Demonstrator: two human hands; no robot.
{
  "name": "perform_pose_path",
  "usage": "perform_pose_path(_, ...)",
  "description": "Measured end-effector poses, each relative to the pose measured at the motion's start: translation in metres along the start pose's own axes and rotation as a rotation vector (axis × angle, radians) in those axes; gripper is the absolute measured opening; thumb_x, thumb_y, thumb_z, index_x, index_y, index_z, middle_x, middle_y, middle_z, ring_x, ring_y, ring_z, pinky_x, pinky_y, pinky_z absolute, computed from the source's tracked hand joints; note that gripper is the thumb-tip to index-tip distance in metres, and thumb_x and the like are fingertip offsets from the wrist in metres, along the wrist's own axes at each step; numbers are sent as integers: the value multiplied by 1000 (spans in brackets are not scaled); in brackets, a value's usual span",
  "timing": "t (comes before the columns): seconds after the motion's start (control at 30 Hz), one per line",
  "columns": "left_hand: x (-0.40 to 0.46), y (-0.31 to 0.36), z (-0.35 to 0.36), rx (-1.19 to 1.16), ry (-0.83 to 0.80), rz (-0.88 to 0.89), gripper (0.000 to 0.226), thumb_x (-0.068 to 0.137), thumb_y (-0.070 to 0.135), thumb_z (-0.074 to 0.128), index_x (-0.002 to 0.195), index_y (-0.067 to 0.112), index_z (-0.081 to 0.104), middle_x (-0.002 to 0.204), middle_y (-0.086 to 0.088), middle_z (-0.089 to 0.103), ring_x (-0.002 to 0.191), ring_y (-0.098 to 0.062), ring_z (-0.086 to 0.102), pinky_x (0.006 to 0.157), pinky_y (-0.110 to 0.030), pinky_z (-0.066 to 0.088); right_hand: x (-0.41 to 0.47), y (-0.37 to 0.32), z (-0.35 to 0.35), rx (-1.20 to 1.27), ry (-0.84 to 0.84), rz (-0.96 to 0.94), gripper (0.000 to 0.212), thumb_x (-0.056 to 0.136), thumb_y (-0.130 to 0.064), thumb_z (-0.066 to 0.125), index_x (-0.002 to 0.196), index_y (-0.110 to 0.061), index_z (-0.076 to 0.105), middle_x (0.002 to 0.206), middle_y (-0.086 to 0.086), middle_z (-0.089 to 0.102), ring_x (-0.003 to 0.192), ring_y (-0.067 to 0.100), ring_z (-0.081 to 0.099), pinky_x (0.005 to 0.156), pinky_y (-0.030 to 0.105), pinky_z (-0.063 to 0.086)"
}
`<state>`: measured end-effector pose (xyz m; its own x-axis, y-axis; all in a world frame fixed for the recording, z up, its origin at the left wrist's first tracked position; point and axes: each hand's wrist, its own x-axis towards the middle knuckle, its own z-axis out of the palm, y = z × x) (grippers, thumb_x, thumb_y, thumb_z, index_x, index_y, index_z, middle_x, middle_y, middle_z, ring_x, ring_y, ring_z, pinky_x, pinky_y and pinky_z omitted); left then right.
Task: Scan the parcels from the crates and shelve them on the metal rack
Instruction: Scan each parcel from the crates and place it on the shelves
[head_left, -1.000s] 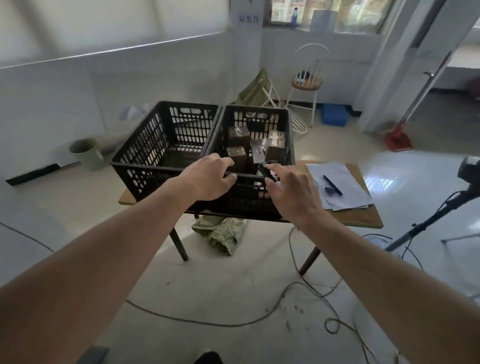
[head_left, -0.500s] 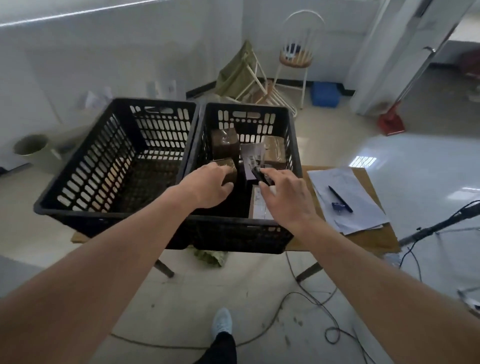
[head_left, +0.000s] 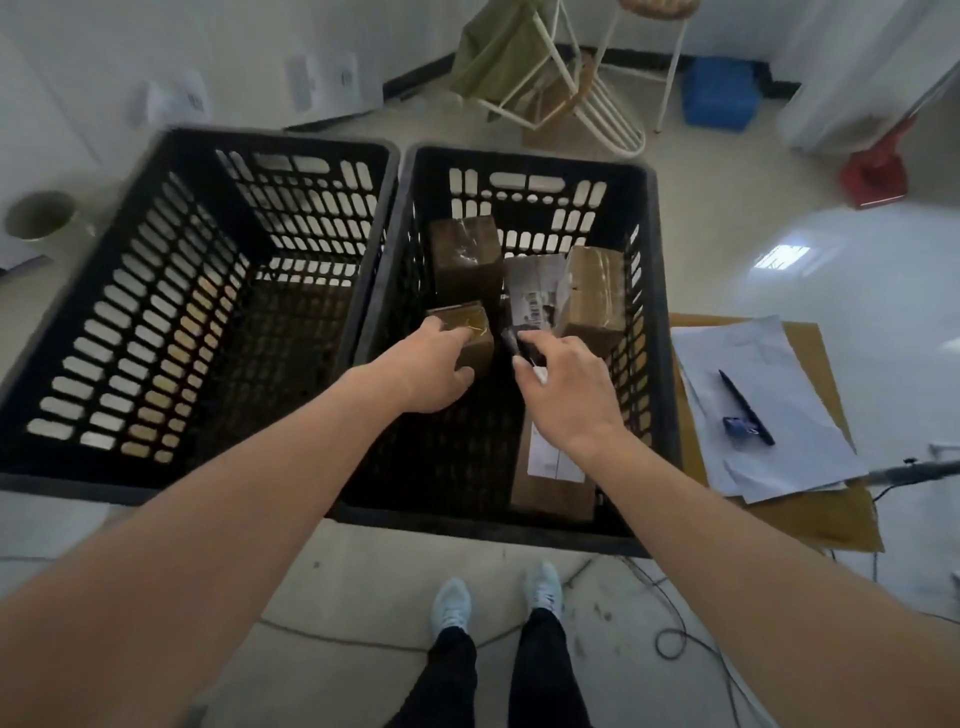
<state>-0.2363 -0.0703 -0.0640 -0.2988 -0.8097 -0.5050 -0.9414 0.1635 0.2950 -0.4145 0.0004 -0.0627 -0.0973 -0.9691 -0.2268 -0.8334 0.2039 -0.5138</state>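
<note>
Small brown parcel (head_left: 464, 332) near the middle of the right crate (head_left: 655, 332), standing on the crate floor. The left hand (head_left: 430, 371) grips it from above, fingers curled over its top and near face, thumb at its lower right corner. The right hand (head_left: 561, 387) hovers just beside it, fingers curled round a dark scanner (head_left: 515, 344) whose tip points toward the labelled parcel (head_left: 535, 291). Behind stand a taped cube parcel (head_left: 465, 260) and a tall parcel (head_left: 592, 296) leaning at the right wall; a flat parcel (head_left: 553, 480) lies against the near wall under the right wrist. Bare crate floor remains at near left. The left crate (head_left: 130, 291) adjoins the right one, rims touching. Papers (head_left: 769, 415) with a pen (head_left: 745, 405) lie on the table (head_left: 841, 514) just right of the crates.
</note>
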Motion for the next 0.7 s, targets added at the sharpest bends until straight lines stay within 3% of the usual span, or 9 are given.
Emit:
perform_pose_path(0.2,51,-5,11,-37,-46,-125,75,108,30,54,169,26,11,175,-14,0,151,-43,34,125,-50,34,38,22,12,52,-83,52,45,110,-43,52,153,-35,52,138,7,60,129,37,57,104,56,53)
perform_pose_path(0.4,82,-4,22,-150,30,-304,90,110,28,52,167,17,-18,175,-19,1,156,-44,25,127,-57,27,57,33,20,55,-124,80,43,109,-44,52,151,-36,53,134,6,60,127,36,56,104,55,52)
perform_pose_path(0.5,89,-5,30,-201,38,-337,81,112,30,50,169,9,-4,171,-27,9,154,-47,28,125,-56,30,62,35,21,58,-128,84,42,109,-44,52,150,-36,54,133,6,60,125,36,57,103,54,53)
perform_pose_path(0.6,92,-4,31,-300,77,-346,73,110,33,55,168,18,13,164,-26,25,146,-46,39,119,-52,36,66,37,21,66,-125,74,43,109,-44,52,151,-36,54,134,6,60,126,36,57,102,54,54)
perform_pose_path(0.7,91,-4,32,-403,82,-367,82,107,35,60,170,27,7,166,-21,26,147,-43,39,117,-52,42,69,37,19,74,-114,87,44,109,-44,53,152,-36,53,136,5,60,128,35,56,103,54,54)
